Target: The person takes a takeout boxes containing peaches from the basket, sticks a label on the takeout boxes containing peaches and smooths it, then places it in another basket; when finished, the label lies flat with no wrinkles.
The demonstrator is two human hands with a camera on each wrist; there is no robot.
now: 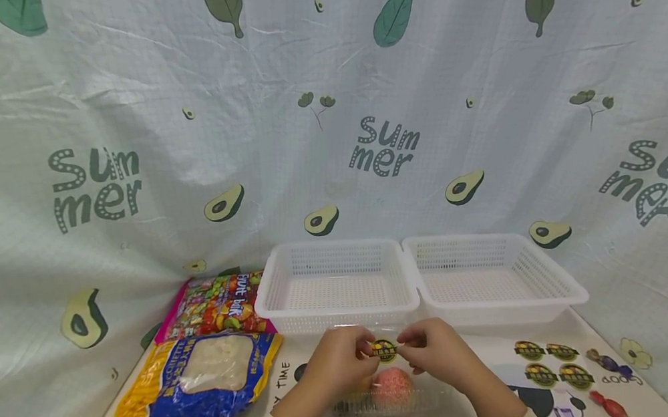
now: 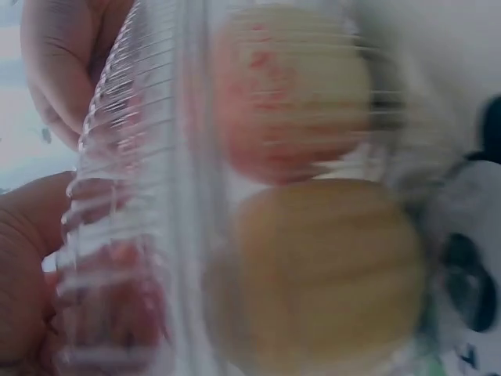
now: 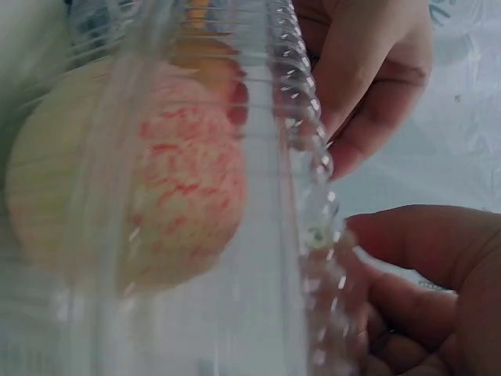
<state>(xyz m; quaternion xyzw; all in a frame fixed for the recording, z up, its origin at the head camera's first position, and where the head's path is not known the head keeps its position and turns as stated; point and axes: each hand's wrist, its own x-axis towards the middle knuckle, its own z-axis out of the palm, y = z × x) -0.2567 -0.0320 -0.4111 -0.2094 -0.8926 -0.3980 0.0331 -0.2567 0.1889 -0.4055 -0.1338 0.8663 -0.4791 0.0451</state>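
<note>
A dark oval sticker [image 1: 384, 350] with gold lettering spans the gap between my two hands. My left hand [image 1: 344, 362] pinches its left end with curled fingers, and my right hand [image 1: 438, 351] has thumb and forefinger at its right end. Right below them is a clear ribbed plastic box [image 1: 427, 397], with the fingertips close over its lid. Inside sits a pink-flecked peach [image 1: 392, 385]. Beside it in the left wrist view lies a round tan fruit [image 2: 329, 274]. The right wrist view shows the peach [image 3: 172, 180] through the ribbed wall.
Two white baskets [image 1: 344, 316] stand side by side at the back. To the left lie a blue-and-yellow bag [image 1: 200, 382] and a colourful fruit candy bag [image 1: 216, 304]. Several matching stickers [image 1: 541, 374] and wrapped candies [image 1: 611, 404] are on the right. A printed curtain [image 1: 327, 135] hangs behind.
</note>
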